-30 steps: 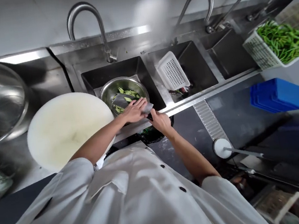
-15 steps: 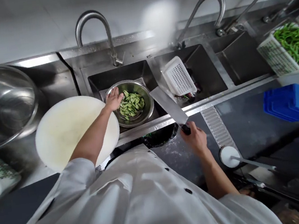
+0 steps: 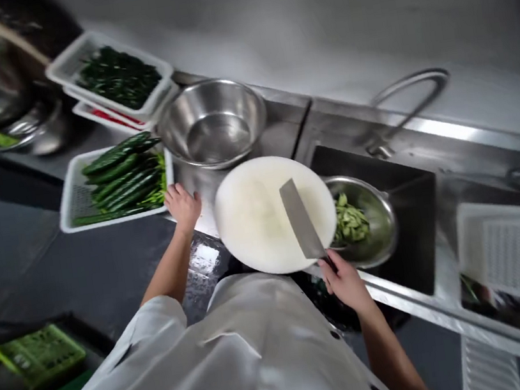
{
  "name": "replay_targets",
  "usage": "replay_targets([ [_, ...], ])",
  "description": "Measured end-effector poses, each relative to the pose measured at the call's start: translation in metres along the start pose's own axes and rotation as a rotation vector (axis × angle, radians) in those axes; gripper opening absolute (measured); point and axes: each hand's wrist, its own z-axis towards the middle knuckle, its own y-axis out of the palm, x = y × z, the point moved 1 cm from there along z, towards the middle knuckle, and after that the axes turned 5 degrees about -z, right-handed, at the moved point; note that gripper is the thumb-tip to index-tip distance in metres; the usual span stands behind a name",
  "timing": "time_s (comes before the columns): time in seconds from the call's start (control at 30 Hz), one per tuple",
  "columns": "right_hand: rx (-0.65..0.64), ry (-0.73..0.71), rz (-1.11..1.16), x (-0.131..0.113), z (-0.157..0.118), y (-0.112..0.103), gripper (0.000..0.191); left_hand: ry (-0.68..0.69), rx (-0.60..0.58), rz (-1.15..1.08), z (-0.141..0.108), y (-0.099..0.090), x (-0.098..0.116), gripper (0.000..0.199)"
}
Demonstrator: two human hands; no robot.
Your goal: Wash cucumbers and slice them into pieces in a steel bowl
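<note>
Lengthwise, the cleaver (image 3: 301, 220) points forward-left, clenched in the right hand (image 3: 347, 281); whether the left hand (image 3: 183, 206) grips is unclear.

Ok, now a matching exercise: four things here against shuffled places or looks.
1. cleaver
2. cucumbers
3. cut green pieces
4. cutting board

A. inside a steel bowl
B. round and white
C. held in the right hand
D. lying in a white basket

Pairs: 1-C, 2-D, 3-A, 4-B
</note>
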Motion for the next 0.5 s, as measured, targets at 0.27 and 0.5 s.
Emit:
replay_targets([
  [0.27, 0.036, 0.189, -0.118, -0.036, 0.047, 0.056, 0.032, 0.104, -0.342, 0.016, 0.061, 0.023, -0.095, 0.041],
  [0.5, 0.106, 0.244, -0.080, -0.048, 0.046, 0.064, 0.029, 0.206, -0.398, -0.053, 0.036, 0.020, -0.115, 0.043],
])
